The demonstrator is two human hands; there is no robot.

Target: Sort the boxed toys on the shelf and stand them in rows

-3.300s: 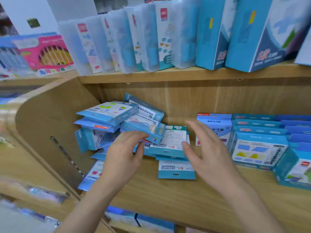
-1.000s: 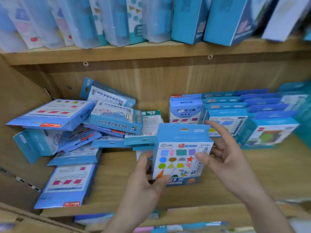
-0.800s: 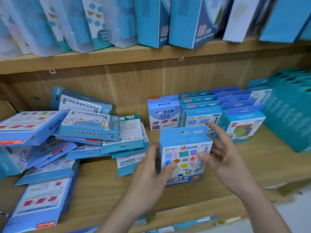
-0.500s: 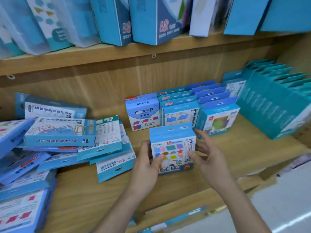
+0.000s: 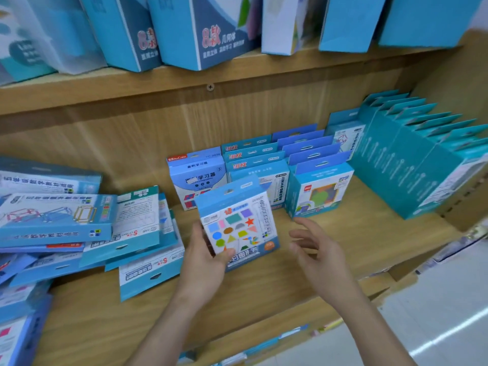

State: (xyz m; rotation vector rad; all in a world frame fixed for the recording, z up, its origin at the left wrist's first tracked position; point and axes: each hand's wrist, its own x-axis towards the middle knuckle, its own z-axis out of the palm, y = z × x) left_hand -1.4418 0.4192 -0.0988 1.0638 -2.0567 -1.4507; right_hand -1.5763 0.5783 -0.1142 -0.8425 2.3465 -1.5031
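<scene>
Letting go, the right hand [image 5: 318, 257] hangs loose and wide; only the left hand [image 5: 203, 262] grips the shapes box [image 5: 237, 223], ready to be stood up.

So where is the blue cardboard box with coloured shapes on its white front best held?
Probably its free right side edge, from the right. The blue shapes box is held tilted, front facing out; the left hand grips its lower left edge, and the open right hand is beside the bare edge.

One left hand [image 5: 203, 262], one right hand [image 5: 319, 260]; one shapes box [image 5: 237, 225] in the left fingers [image 5: 196, 233]; three row-front boxes [image 5: 196, 178] just beyond the fingertips.
</scene>
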